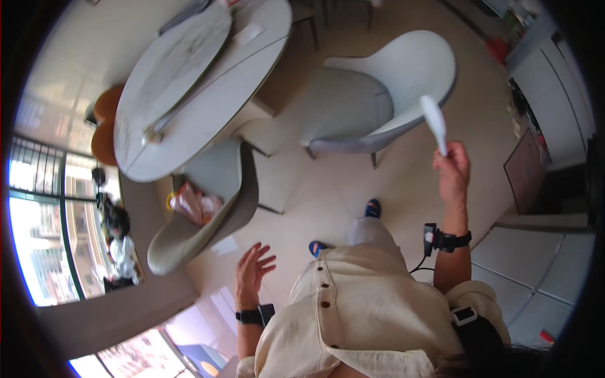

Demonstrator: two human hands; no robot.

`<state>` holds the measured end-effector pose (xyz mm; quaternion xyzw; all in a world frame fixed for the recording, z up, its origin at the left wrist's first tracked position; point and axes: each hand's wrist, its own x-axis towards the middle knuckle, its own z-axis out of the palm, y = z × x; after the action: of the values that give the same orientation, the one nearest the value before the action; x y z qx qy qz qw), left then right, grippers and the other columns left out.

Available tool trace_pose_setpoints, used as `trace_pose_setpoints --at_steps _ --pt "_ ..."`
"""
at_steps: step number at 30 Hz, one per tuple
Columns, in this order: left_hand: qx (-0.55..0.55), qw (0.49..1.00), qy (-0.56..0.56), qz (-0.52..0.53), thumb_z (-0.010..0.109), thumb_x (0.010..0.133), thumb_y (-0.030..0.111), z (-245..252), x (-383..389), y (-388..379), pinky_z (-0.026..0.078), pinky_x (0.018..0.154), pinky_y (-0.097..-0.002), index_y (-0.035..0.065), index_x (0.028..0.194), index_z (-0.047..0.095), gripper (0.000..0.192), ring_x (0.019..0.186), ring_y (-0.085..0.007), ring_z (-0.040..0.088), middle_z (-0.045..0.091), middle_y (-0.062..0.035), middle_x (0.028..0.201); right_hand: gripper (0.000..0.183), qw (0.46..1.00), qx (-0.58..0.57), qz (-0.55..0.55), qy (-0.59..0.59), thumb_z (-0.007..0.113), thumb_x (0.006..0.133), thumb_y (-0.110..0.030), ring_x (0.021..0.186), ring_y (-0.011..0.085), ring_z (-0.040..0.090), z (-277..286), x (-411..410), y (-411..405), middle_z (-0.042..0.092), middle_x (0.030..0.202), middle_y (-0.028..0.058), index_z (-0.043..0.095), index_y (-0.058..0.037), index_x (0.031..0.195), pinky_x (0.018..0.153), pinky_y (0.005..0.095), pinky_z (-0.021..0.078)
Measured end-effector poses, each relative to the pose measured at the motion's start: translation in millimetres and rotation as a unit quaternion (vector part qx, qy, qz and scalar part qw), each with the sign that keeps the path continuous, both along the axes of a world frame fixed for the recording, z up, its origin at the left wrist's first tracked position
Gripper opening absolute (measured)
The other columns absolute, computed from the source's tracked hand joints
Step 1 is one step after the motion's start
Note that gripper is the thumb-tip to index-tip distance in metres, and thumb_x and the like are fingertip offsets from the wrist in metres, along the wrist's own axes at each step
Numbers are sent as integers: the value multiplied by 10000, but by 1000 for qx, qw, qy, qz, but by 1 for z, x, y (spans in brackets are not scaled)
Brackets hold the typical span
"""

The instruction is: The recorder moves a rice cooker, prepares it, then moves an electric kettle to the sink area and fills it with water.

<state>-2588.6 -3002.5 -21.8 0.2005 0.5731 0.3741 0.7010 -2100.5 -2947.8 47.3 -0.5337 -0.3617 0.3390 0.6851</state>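
Observation:
My right hand [453, 165] grips the thin end of a white utensil [434, 120], which looks like a rice paddle or large spoon. Its broad end points up and away from me, in front of the backrest of a pale grey chair [420, 66]. At the lower left, my left hand [254, 270] hangs with its fingers apart and nothing in it. Closest to that hand is a second grey chair [203, 236], with a pink and white plastic bag [194, 203] on its seat.
An oval table [208, 123] with a raised round top [179, 52] stands at the upper left. A small object [152, 135] lies near its edge. White cabinets [548, 85] line the right side. Tiled floor [312, 189] lies between the chairs. Windows [42, 236] are at the left.

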Motion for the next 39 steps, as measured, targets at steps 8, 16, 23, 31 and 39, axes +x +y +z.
trace_pose_setpoints --at_steps 8,16,23,31,39 --pt "62 984 100 -137 610 886 293 18 195 89 542 677 -321 -65 1318 397 600 931 -269 632 572 -174 1161 113 992 -74 -67 -83 575 790 -3 665 57 451 -14 156 -59 493 777 -8 505 -57 860 585 196 385" --pt "-168 930 -188 -266 442 831 691 -29 402 179 528 751 -434 -38 1430 90 1007 1060 -387 564 442 -251 1316 94 975 -84 -194 -63 527 808 -6 635 102 437 8 293 -112 488 782 53 462 -38 867 587 239 380" --pt "-200 924 -267 -185 402 781 770 -67 466 200 501 814 -444 -60 1404 167 1064 1128 -389 516 447 -242 1316 116 959 -146 -238 -49 536 822 -31 602 83 419 -15 314 -114 459 706 30 425 -61 823 575 229 364" --pt "-98 922 -370 55 530 846 590 -61 425 242 541 708 -377 52 1136 566 612 846 -327 643 650 -148 993 108 951 -134 -275 -52 537 802 -3 602 93 451 -13 355 -96 497 772 29 486 -56 881 546 231 372" --pt "-78 952 -274 112 492 907 506 -40 312 312 525 784 -339 62 1150 535 509 958 -235 611 622 -100 1065 94 959 -130 -253 11 548 817 -24 620 96 455 -34 360 17 468 740 15 504 -52 895 565 218 371"
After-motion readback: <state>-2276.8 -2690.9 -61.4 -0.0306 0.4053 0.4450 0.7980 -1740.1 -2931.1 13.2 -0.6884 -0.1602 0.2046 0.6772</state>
